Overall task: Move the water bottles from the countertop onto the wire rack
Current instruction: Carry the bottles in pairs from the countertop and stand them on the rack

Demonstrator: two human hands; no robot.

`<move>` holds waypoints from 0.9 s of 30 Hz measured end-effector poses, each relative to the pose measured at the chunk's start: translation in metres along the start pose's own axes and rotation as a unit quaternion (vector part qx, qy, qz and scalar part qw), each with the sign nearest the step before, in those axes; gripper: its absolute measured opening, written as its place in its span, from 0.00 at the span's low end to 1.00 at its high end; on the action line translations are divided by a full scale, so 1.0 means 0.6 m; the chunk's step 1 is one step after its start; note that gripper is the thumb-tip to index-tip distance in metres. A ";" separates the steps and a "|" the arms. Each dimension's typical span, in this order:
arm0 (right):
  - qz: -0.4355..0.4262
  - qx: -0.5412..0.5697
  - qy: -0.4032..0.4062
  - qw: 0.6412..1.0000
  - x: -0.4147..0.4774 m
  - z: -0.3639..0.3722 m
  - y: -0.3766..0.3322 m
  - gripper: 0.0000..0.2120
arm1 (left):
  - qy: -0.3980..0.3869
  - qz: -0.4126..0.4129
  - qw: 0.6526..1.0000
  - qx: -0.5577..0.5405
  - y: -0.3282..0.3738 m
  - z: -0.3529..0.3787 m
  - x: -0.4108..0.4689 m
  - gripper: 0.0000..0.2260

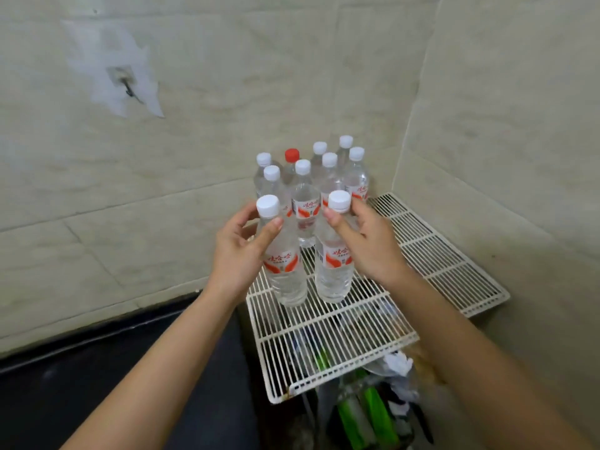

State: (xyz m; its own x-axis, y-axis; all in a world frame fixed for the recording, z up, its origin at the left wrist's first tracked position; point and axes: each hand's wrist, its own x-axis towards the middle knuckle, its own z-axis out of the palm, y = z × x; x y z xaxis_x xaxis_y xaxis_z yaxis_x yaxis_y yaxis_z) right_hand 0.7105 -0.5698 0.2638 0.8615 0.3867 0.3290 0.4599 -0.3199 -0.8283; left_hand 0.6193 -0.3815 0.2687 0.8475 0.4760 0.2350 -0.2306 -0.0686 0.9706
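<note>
Looking down from head height, two bare arms reach forward over a white wire rack set into the corner of a tiled wall. The left hand is wrapped around the upper body of a clear water bottle with a white cap and a red-and-white label. The right hand grips a matching second bottle in the same way, with its thumb across the shoulder below the cap. Both hands are closed on their bottles, and the two bottles stand upright side by side on the rack, near its middle, their bases appearing to touch the wires.

Behind them, toward the rack's far corner against the wall, stands a tight cluster of bottles, all white-capped except one red-capped bottle. The rack's near edge is bare. Under the rack, green and white items show through the wires. To the rack's left lies a dark countertop, with no bottles visible on it.

These appear to be among the last bottles being set down. The risk is in the release: a base resting across the gaps between wires could rock, and a tipping bottle would knock into the closely packed cluster behind or roll toward the rack's open near edge.
</note>
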 end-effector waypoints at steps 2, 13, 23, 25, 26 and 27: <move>-0.017 -0.037 -0.016 0.999 0.037 -0.004 0.029 0.22 | 0.026 0.004 0.999 0.020 -0.004 0.020 0.021 0.14; -0.021 0.000 -0.075 0.997 0.144 0.045 0.095 0.24 | 0.085 -0.002 0.991 0.101 -0.055 0.067 0.098 0.13; -0.016 -0.013 -0.130 0.991 0.114 0.066 0.128 0.40 | 0.085 0.051 0.971 0.218 -0.126 0.055 0.109 0.21; 0.017 -0.016 -0.151 0.988 0.089 0.076 0.156 0.49 | 0.083 -0.005 0.979 0.189 -0.133 0.051 0.107 0.26; 0.032 -0.027 -0.158 0.987 0.074 0.081 0.168 0.50 | 0.078 -0.052 0.985 0.147 -0.132 0.053 0.102 0.31; 0.038 -0.042 -0.160 0.986 0.062 0.088 0.181 0.49 | 0.072 -0.106 0.987 0.100 -0.133 0.056 0.094 0.39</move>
State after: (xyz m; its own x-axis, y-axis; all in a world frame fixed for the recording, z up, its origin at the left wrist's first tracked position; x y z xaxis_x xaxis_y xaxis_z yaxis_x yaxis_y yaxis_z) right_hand 0.7812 -0.5442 0.1624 0.7887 0.6071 0.0968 0.4240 -0.4232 -0.8007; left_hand 0.7019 -0.3787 0.2064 0.7863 0.6172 0.0288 0.0566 -0.1184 0.9913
